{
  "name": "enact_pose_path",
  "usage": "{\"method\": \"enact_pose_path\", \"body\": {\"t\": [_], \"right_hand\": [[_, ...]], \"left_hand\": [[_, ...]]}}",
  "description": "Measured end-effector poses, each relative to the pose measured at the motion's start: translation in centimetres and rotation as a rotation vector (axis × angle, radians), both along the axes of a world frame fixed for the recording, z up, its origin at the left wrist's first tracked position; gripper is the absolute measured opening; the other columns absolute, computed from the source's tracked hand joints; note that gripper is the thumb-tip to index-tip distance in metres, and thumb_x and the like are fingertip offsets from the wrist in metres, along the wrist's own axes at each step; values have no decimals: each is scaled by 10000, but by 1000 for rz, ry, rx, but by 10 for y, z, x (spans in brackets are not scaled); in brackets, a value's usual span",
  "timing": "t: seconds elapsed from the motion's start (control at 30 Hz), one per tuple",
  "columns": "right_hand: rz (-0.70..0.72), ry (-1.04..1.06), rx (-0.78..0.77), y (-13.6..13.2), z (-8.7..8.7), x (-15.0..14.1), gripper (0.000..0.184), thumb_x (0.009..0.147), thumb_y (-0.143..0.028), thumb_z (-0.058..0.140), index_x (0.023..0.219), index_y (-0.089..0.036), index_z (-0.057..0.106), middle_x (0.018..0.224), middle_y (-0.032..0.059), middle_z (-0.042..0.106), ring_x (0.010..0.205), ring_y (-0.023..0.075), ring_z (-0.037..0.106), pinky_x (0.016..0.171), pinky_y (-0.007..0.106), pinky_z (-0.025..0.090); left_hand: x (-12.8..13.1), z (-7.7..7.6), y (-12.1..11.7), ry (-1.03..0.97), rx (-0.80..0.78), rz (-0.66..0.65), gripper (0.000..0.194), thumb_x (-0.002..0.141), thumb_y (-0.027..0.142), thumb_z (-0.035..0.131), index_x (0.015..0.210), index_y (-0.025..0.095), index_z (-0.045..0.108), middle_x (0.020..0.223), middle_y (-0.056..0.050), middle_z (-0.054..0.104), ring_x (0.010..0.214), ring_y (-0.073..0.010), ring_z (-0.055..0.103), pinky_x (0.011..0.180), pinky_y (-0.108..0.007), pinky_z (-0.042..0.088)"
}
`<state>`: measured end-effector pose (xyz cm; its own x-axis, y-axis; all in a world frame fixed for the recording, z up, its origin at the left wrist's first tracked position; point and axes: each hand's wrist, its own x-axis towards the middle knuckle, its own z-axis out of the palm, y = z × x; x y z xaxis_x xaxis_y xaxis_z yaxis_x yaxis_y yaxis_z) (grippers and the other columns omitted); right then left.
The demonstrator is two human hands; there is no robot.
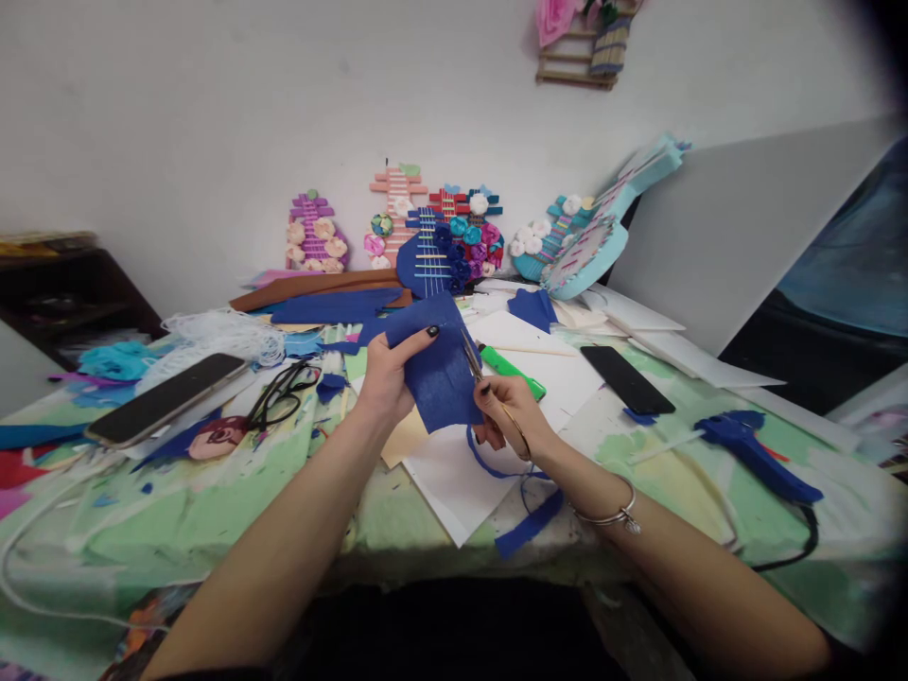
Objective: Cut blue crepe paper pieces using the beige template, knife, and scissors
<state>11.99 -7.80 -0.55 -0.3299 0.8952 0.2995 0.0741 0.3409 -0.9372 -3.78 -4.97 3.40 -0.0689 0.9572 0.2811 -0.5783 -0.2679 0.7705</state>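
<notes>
Rack [576, 79]: ladder-shaped, wooden bars, on wall; bearing pink flower [557, 21] and small striped piece
Shelf [106, 284]: dark, at far left; yellowish stuff on top, contents too dim to tell
Sheet [444, 383]: blue, matte, soft-looking, roughly four-sided; held up between both hands, above table [397, 544] and white paper [454, 492]
Left hand [393, 369]: clamped on sheet, thumb on top, fingers underneath
Right hand [512, 411]: closed round handles of scissors [471, 359]; metal blades at right edge of sheet
Strip [489, 466]: narrow, blue, curling below right hand
Scrap [531, 523]: blue, flat, longish, near right forearm
Green tool [521, 375]: long, bright, lying on paper beyond right hand
Phones: one black [628, 380] at right, one tilted [170, 397] at left
Glue gun [756, 454]: blue body, black cord, far right
Yarn [219, 336]: white, thin, loosely heaped
Blue guitar [426, 255]: flat cutout, pale strips crossing, dark rosettes on right side
Teal guitar [614, 227]: larger, tilted, leaning at right
</notes>
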Motion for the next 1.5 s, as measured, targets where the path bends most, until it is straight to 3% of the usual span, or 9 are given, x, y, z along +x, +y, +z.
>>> {"method": "enact_pose_path", "body": {"t": [0.23, 0.4, 0.73, 0.97, 1.27, 1.5], "right_hand": [[-11, 13, -21, 2, -2, 0, 608, 754, -786, 499, 607, -197, 473, 304, -58, 418, 271, 91, 431, 388, 219, 445], [-43, -32, -15, 3, -3, 1, 606, 772, -777, 486, 622, -190, 482, 327, -43, 447, 275, 93, 446, 329, 189, 350], [-3, -47, -13, 4, -5, 1, 573, 797, -740, 506, 630, -193, 484, 315, -59, 421, 289, 95, 452, 413, 218, 433], [-77, -104, -12, 4, -3, 2, 593, 784, -763, 493, 650, -186, 497, 381, -45, 450, 301, 112, 494, 325, 197, 338], [-43, 30, -92, 0, 6, -4, 655, 692, -844, 483, 576, -202, 430, 331, -31, 450, 264, 88, 435, 292, 184, 318], [34, 47, -136, 0, 3, -3, 546, 803, -682, 535, 589, -186, 461, 383, -1, 540, 269, 74, 428, 284, 168, 287]], "left_hand": [[3, -4, -1, 49, -21, -10, 264, 546, 206, 848, 755, 155, 696, 736, -22, 720, 655, -190, 679, 702, -338, 565], [4, -5, 0, 59, -19, 3, 278, 543, 212, 852, 770, 151, 704, 744, -25, 721, 681, -197, 685, 706, -328, 557], [5, -5, 1, 36, -26, 49, 257, 536, 201, 838, 734, 162, 679, 734, -9, 716, 665, -184, 675, 696, -319, 561], [6, -8, 4, 104, -39, 149, 273, 527, 219, 850, 734, 146, 689, 723, -18, 715, 634, -178, 666, 647, -298, 553], [5, -2, 0, 168, -55, 189, 297, 550, 269, 859, 782, 146, 722, 777, -38, 731, 668, -181, 664, 623, -270, 555], [0, 0, 2, 164, -136, 209, 263, 550, 264, 835, 757, 152, 719, 729, -27, 720, 641, -180, 654, 606, -268, 540]]}}
